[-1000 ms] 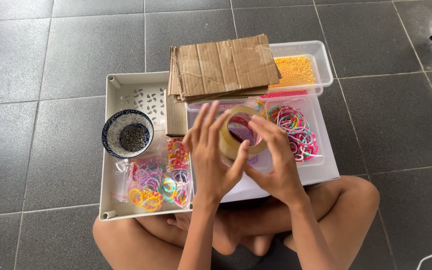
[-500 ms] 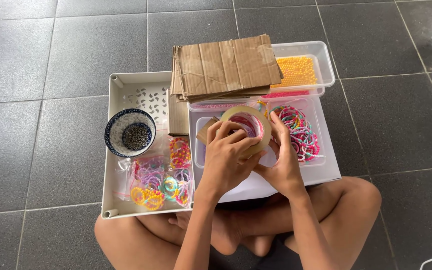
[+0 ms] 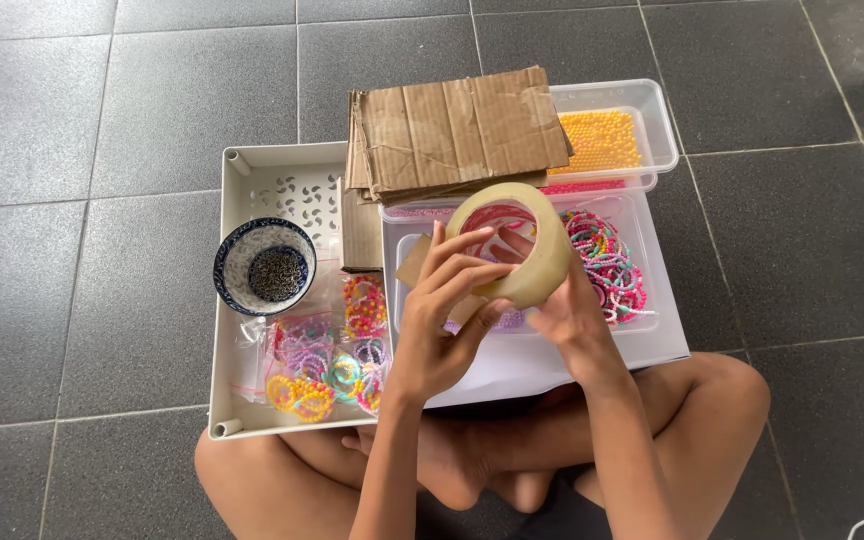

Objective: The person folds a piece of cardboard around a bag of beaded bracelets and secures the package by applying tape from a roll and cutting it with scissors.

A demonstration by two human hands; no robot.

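Both hands hold a large roll of clear yellowish tape (image 3: pixel 537 250) above a clear plastic box (image 3: pixel 652 330). My left hand (image 3: pixel 442 320) pinches the roll's near edge with fingers and thumb. From below and behind, my right hand (image 3: pixel 562 310) grips the roll, with fingers inside its ring. The box under them holds pink and multicoloured bead bracelets (image 3: pixel 602 265).
A white tray (image 3: pixel 237 300) on the grey tile floor holds a blue-patterned bowl of dark beads (image 3: pixel 265 266) and small bags of bracelets (image 3: pixel 327 355). Folded cardboard (image 3: pixel 452 130) lies behind, over a clear tub of orange beads (image 3: pixel 602 140). My crossed legs sit below.
The tape roll has been lifted and tilted up toward the camera. My left-hand fingers, spread over it a second ago, are now closed on its edge.
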